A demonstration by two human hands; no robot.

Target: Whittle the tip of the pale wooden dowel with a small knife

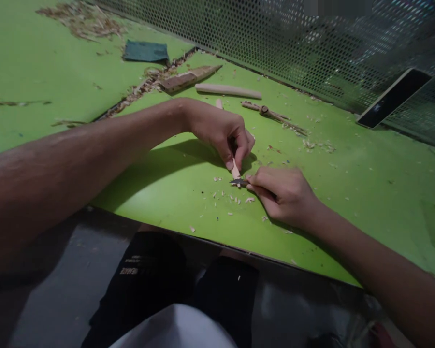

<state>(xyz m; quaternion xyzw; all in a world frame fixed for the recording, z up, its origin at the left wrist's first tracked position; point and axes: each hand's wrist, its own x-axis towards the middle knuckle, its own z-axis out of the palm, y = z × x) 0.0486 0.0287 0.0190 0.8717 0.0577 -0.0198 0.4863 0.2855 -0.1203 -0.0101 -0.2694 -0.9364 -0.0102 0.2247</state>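
Note:
Near the middle of the green table (159,203), my left hand (230,133) pinches a small pale wooden stick (235,170) between thumb and fingers, its lower end pointing toward me. My right hand (284,193) is closed around a small knife, its handle mostly hidden in the fingers. The dark knife blade (238,181) lies across the lower end of the stick and appears to touch it. Small pale shavings (235,199) are scattered on the table below the blade.
Behind my hands lie a pointed piece of bark-covered wood (190,79), a smooth pale stick (228,91) and tied twigs (273,115). A dark green cloth (145,51) and piled shavings (83,19) are farther back. A phone (393,98) leans against a perforated metal screen (293,43).

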